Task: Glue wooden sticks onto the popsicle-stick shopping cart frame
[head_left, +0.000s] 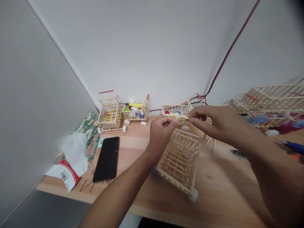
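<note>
My left hand (161, 131) pinches one end of a thin pale wooden stick (182, 117). At the stick's other end, the thumb and fingers of my right hand (210, 122) are closed on it. Just below the hands stands a miniature shopping cart made of sticks (181, 156), with a white wheel (193, 195) and a blue wheel (154, 171) at its near end. My left wrist partly overlaps the cart's left side. Behind the hands is another small stick cart (167, 109) holding coloured caps, partly hidden.
By the wall stand a stick cart with a red handle (109, 114) and one carrying caps and a yellow-handled tool (135, 104). A black phone (106, 159), torn wrapper (66, 174) and green-and-white stick packets (91, 126) lie left. More stick carts (273, 98) and a blue-handled tool (293, 146) are right.
</note>
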{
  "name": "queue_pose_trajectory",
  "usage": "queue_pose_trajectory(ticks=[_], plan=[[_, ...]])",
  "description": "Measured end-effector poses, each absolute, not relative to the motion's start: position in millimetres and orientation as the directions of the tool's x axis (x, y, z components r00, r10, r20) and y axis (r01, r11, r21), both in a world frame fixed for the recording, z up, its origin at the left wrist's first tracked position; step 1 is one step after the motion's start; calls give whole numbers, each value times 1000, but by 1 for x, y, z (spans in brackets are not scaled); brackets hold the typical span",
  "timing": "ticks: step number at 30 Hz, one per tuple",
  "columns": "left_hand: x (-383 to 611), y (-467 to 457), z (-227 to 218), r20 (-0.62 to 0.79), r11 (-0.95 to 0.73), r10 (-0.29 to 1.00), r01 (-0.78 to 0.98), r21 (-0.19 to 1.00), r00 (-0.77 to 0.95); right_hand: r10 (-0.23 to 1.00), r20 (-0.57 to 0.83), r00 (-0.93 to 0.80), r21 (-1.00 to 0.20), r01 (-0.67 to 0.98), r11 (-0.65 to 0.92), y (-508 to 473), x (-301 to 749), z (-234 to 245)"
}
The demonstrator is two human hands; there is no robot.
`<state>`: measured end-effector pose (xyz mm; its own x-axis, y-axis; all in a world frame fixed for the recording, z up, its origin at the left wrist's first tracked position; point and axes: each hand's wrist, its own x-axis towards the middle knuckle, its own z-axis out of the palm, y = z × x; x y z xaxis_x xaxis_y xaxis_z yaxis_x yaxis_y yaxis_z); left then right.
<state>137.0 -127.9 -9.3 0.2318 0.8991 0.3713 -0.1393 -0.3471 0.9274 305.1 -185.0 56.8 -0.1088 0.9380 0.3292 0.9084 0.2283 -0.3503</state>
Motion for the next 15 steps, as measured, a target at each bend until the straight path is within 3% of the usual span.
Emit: queue_pose_trajectory(ticks=[15], plan=[[133,-129,-10,400,-394,875,-79,916,274,924,367,-110,-309,922,232,-186,305,58]])
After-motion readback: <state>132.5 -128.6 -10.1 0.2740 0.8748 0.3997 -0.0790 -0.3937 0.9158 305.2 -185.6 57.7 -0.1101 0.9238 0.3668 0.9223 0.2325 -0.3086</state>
